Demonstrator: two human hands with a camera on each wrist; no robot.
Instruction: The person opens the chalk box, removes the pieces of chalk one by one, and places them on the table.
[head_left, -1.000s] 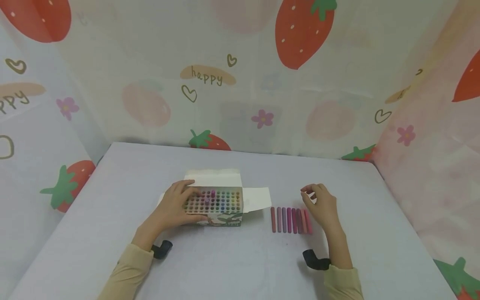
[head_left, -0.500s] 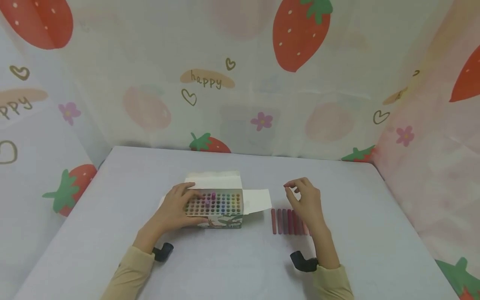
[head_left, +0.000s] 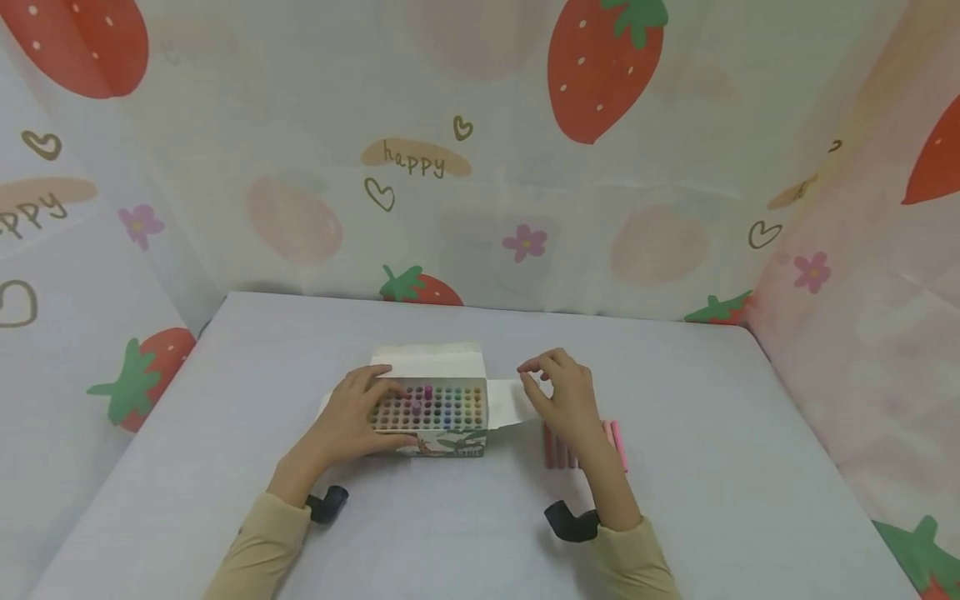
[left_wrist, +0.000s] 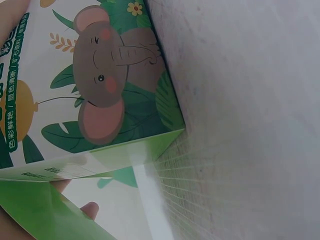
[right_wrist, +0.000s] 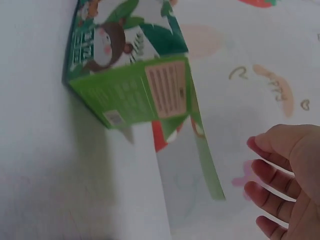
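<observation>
A printed carton [head_left: 450, 443] stands on the table, its top open, with rows of small coloured sticks in round holes. Two purple sticks [head_left: 428, 392] rise above the others. My left hand [head_left: 341, 421] holds the carton's left end, thumb along the front and fingers over the top. An elephant picture marks the carton side [left_wrist: 115, 75] in the left wrist view. My right hand [head_left: 566, 400] is above the carton's right flap, fingers loosely bent and nothing seen between them. Under the right forearm lies a row of pink and reddish sticks [head_left: 551, 450], partly hidden.
A white back flap [head_left: 427, 360] stands up behind the carton, and a right flap [head_left: 506, 404] juts sideways. White cloth covers the table [head_left: 450, 533]. Strawberry-printed curtains [head_left: 420, 233] hang around the back and sides.
My right hand has moved left, from beside the row of sticks to above the carton's right flap. The left hand has stayed on the carton.
</observation>
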